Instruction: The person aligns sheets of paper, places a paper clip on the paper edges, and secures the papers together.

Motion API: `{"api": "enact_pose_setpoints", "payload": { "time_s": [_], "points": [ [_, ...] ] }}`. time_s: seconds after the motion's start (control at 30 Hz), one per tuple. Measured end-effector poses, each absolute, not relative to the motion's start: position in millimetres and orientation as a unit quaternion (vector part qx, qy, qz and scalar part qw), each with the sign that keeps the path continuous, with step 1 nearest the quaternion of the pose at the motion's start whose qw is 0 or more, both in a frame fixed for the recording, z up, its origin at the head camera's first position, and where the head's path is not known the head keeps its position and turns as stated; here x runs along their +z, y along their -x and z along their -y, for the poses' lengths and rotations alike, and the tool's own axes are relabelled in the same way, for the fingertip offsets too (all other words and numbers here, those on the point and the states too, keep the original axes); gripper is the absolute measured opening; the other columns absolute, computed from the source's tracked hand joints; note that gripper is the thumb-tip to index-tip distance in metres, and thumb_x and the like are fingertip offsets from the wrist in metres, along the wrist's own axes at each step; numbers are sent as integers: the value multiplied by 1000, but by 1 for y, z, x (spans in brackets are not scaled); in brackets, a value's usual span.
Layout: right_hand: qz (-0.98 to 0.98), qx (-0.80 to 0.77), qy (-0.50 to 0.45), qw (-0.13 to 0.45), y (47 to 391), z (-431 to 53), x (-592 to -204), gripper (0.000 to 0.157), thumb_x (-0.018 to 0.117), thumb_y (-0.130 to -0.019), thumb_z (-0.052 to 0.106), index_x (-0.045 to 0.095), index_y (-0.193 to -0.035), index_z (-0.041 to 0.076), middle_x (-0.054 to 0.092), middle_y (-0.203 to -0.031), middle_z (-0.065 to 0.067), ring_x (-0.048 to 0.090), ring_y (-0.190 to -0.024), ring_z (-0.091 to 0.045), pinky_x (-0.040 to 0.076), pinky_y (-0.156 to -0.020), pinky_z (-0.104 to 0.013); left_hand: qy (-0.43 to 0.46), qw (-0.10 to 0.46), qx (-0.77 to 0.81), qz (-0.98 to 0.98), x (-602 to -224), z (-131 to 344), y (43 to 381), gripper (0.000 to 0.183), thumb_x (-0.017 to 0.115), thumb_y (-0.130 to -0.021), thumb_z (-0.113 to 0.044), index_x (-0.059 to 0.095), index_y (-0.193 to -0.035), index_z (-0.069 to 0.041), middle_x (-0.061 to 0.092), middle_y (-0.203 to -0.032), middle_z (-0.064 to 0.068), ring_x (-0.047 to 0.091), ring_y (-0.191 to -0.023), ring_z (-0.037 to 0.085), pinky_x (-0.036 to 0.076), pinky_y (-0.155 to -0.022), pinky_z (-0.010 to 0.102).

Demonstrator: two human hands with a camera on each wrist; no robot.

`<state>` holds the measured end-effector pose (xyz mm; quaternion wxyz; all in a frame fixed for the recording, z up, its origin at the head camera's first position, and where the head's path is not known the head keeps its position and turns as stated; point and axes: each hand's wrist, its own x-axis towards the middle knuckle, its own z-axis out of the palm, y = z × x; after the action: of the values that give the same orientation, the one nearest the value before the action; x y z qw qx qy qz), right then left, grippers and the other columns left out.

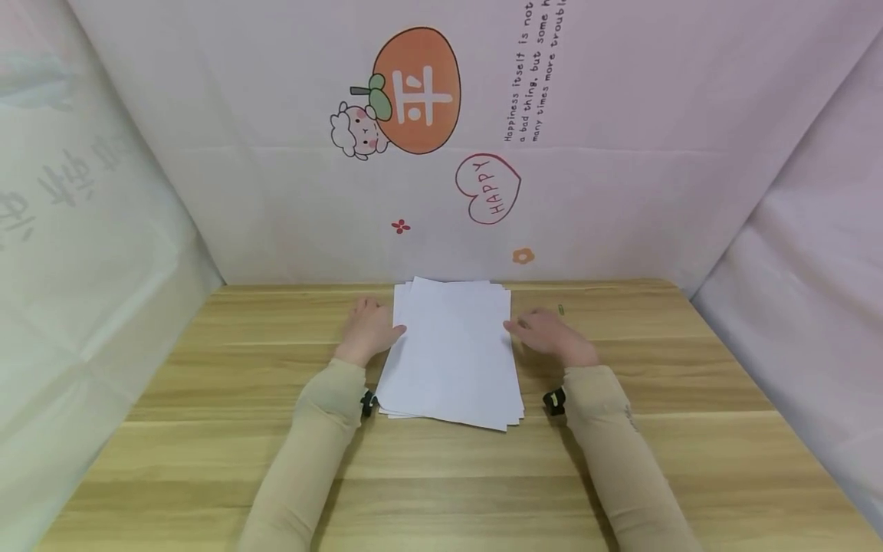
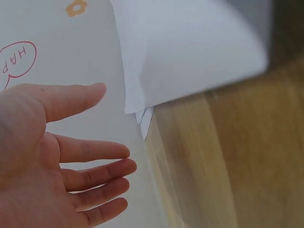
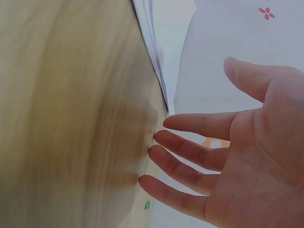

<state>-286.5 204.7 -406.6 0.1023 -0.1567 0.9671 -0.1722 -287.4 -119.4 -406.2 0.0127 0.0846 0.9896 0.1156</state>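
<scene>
A person in two beige long sleeves is sitting at one light wooden table (image 1: 207,429), with a pale pink printed backdrop (image 1: 621,192) hanging behind it and draped cloth running down both sides.

On the left, the person's left hand (image 1: 368,330) is lying flat on the wood, fingers straight and relaxed, grasping nothing. Its thumb is reaching to the left edge of the paper, and from the head view it is appearing to touch that edge. The left wrist camera is showing four fingers and the thumb spread open (image 2: 61,156), with a corner of the sheets just beyond them.

In the middle, one loose stack of white paper sheets (image 1: 451,356) is lying flat on the table between the two hands, towards the far edge. The sheets are sitting unevenly, with several corners fanning out at the near right; their number cannot be counted.

On the right, the person's right hand (image 1: 552,335) is resting palm down, fingers extended and loose, holding nothing, its fingertips just meeting the stack's right edge. The right wrist camera is showing the open palm (image 3: 237,166) beside the layered paper edges.

Just beyond the right hand, one small green paper clip (image 1: 561,310) is lying on the wood.
</scene>
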Motion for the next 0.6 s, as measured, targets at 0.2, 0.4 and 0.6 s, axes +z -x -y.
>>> {"api": "enact_pose_setpoints", "payload": {
  "time_s": [0.2,0.4,0.6],
  "points": [
    [-970,-163,130,124,289,-196,-405,46,43,-99,37,58,-112,-4,50,-130,-30,35,-129,-46,33,-103,-57,-64,37,132,-988,-404,111,289,42,62,-90,-38,66,-104,1,52,-127,24,38,-119,37,34,-102,50],
    [-971,-171,108,127,292,-189,-402,33,51,-96,33,55,-80,3,58,-90,-17,53,-88,-32,45,-73,-40,-54,58,154,-985,-405,110,292,39,65,-87,-37,65,-99,1,53,-117,20,39,-112,33,38,-96,46],
    [-970,-182,103,124,296,-185,-403,37,54,-95,32,45,-65,11,44,-67,-3,39,-62,-17,35,-55,-27,-65,83,161,-981,-402,112,295,49,64,-88,-38,62,-113,4,55,-121,19,40,-117,34,35,-102,47]
  ]
}}
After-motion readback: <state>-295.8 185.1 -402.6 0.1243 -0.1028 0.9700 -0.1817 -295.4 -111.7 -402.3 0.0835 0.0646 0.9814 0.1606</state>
